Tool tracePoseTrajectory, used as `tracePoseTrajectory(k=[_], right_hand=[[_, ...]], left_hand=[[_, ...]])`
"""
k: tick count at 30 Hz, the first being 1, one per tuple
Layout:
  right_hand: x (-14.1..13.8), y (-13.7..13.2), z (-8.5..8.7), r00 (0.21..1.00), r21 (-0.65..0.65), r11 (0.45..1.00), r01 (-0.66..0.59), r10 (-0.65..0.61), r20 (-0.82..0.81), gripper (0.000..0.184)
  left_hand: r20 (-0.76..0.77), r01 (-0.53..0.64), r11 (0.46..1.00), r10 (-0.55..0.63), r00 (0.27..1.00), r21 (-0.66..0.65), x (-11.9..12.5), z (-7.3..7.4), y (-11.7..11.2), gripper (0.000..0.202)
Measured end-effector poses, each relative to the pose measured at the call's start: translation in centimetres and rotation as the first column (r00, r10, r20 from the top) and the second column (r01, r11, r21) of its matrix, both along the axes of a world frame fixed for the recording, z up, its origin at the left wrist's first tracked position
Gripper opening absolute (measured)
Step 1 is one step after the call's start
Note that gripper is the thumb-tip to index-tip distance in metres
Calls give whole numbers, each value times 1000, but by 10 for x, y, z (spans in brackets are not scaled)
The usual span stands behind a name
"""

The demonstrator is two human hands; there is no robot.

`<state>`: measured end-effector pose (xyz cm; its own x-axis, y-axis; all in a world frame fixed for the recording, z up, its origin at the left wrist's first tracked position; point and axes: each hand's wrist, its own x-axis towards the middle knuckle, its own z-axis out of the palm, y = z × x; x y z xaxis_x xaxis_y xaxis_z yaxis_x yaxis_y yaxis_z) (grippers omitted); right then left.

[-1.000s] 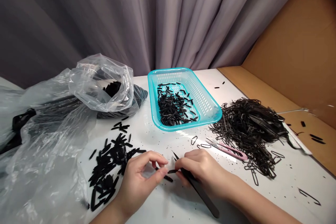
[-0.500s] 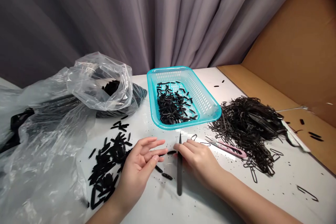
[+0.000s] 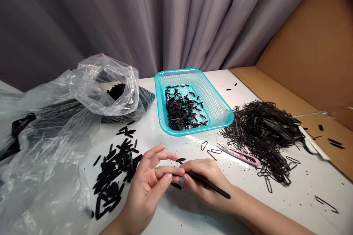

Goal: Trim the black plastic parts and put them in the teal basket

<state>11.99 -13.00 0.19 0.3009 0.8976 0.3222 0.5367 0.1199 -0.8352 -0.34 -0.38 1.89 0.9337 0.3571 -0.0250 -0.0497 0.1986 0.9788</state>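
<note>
My right hand [image 3: 206,181] is closed around slim black tweezers [image 3: 211,185], their rounded end pointing down to the right over my wrist. Their tip lies hidden at the fingertips of my left hand [image 3: 151,180]. That hand's thumb presses toward its fingers with the upper ones spread; a small black strip seems pinched there, mostly covered. Loose black strips [image 3: 176,185] lie on the table just under and beyond the fingers. To the left of my left hand a heap of fuzzy black strips [image 3: 110,172] is spread out.
A blue basket [image 3: 165,129] with many black pieces stands beyond my hands. Pink-handled snips [image 3: 242,156] lie right, near a tangled pile of thin black loops [image 3: 264,125]. A clear plastic bag [image 3: 44,176] covers the left side. Cardboard [image 3: 311,51] walls the right.
My right hand has turned the tweezers from pointing away to a slant, bringing their tip against my left fingertips. My left hand has shifted slightly right.
</note>
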Motion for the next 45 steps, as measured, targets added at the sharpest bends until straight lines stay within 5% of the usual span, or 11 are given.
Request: tracePoseTrajectory(k=[4, 10, 16, 23, 30, 33, 45], right_hand=[[-1, 2, -3, 997, 98, 994, 40, -47, 65, 11], [-1, 0, -7, 967, 170, 975, 145, -176, 185, 11], [1, -1, -7, 984, 137, 985, 104, -122, 129, 16], [8, -7, 3, 989, 245, 963, 115, -134, 62, 48], [12, -15, 3, 974, 153, 976, 158, -128, -188, 22], [12, -15, 2, 973, 87, 980, 179, -163, -164, 14], [13, -13, 3, 994, 158, 982, 99, -91, -56, 15]], left_hand=[[11, 7, 999, -7, 1000, 53, -3, -1, -4, 37], [-80, -144, 949, 173, 982, 281, -2, -7, 0, 20], [-175, -58, 976, 96, 980, 212, 3, -10, 3, 12], [-264, -161, 951, 232, 936, 264, 7, -7, 7, 9], [-296, -146, 951, 228, 927, 273, 6, -8, 9, 9], [-304, -148, 951, 231, 924, 271, 6, -9, 9, 9], [-310, -155, 955, 231, 922, 251, 9, -9, 10, 9]])
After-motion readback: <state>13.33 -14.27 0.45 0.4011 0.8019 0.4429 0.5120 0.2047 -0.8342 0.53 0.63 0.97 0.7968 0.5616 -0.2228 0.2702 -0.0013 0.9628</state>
